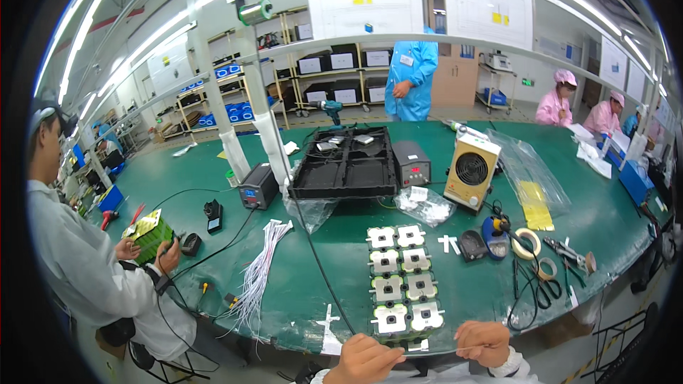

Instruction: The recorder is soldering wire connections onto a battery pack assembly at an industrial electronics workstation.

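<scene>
At the near table edge, my left hand (366, 360) is closed, its thumb and fingers pinched toward the right. What it pinches is too small to make out. My right hand (484, 343) is curled closed beside it, a thin pale strand (469, 346) showing at its fingertips. Just beyond both hands lies a battery pack (405, 279), two columns of square cell groups with silver metal plates, dark centres and green edges. Small tabs stick out along its sides. Left of the pack, a bundle of white wires (260, 277) is spread on the green table.
Right of the pack are a soldering iron stand (496, 235), tape rolls (527, 242), scissors (546, 291) and pliers (569, 252). A black tray (345, 188), soldering station (413, 163) and fan unit (471, 171) stand farther back. A co-worker (107, 256) at left handles a green battery block (148, 236).
</scene>
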`<act>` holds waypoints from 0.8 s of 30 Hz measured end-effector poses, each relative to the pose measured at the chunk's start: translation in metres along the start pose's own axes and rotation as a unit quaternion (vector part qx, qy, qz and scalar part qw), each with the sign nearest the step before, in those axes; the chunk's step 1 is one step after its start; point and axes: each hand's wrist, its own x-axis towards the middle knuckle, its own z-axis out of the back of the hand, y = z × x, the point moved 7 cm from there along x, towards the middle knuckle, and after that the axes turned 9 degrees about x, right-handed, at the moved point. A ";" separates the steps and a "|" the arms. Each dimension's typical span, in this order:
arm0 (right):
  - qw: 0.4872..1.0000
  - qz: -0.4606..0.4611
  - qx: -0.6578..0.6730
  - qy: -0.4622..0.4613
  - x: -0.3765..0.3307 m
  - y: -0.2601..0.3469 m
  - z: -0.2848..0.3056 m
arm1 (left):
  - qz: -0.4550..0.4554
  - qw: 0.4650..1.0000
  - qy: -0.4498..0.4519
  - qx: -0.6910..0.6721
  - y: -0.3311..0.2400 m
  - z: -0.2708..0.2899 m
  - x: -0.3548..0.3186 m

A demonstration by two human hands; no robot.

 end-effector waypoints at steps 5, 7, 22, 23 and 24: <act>0.995 0.039 -0.087 0.027 0.008 0.015 0.007 | -0.001 1.000 0.004 0.009 -0.002 -0.001 0.005; 0.944 0.081 -0.308 0.086 0.004 0.015 0.009 | -0.009 1.000 0.018 0.015 -0.002 -0.004 0.005; 0.774 -0.117 0.409 -0.469 0.011 -0.177 0.270 | 0.065 0.988 0.003 0.144 0.017 0.006 -0.010; 0.768 -0.104 0.379 -0.505 0.012 -0.177 0.281 | 0.065 0.987 0.002 0.147 0.016 0.007 -0.010; 0.775 -0.098 0.370 -0.503 0.016 -0.173 0.287 | 0.068 0.987 0.007 0.147 0.016 0.007 -0.011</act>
